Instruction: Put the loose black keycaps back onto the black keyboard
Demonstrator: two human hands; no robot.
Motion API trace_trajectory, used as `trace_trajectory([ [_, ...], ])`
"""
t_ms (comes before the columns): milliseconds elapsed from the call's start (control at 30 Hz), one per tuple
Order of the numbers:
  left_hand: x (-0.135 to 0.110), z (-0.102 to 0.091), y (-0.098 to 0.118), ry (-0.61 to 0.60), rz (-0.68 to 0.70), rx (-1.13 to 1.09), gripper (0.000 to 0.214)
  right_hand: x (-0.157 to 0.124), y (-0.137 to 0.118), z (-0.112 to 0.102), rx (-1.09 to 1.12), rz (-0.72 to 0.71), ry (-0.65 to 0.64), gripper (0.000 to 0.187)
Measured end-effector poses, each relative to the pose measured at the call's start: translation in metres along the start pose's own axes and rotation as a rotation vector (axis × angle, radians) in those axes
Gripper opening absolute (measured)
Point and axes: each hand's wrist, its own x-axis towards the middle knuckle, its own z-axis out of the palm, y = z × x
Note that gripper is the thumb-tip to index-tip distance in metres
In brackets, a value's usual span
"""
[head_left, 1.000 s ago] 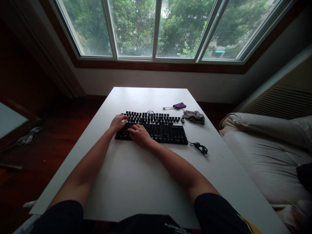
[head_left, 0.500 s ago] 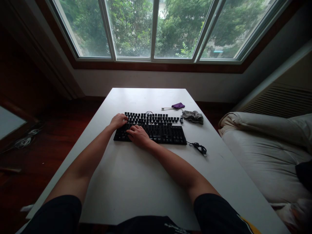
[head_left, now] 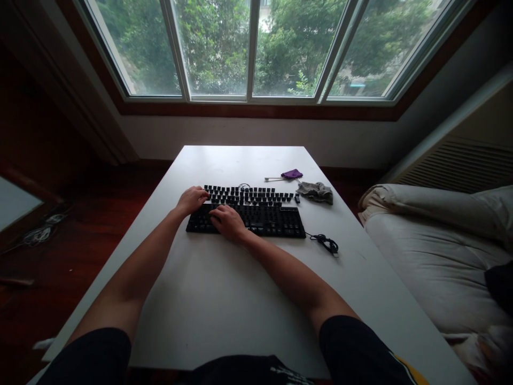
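A black keyboard lies on the white table, its keycaps off over much of its surface. Behind it stand rows of loose black keycaps. At the left end of these rows is my left hand, its fingers drawn together by the outermost keycaps. My right hand rests over the left part of the keyboard, thumb and fingers bent close together on it. What either hand pinches is too small and dark to make out.
A coiled black cable lies right of the keyboard on the white table. Behind it are a crumpled grey cloth, a purple cloth and a thin white stick. A cream sofa stands at the right.
Both hands stay in nearly the same places, with only slight shifts of the fingers. The whole view has moved a little.
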Motion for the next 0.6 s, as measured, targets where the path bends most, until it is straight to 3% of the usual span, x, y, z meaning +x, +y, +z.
trace_trajectory([
  [167,-0.019,-0.019,0.017,-0.117,0.1,-0.122,0.026,0.007,0.008,-0.001,0.157,0.294,0.16,0.025],
  [433,-0.041,-0.027,0.034,-0.262,0.161,-0.165,0.026,0.006,0.008,0.003,0.234,0.303,0.199,0.021],
  [600,-0.043,-0.026,0.036,-0.282,0.148,-0.135,0.026,0.008,0.008,0.002,0.237,0.301,0.181,0.021],
])
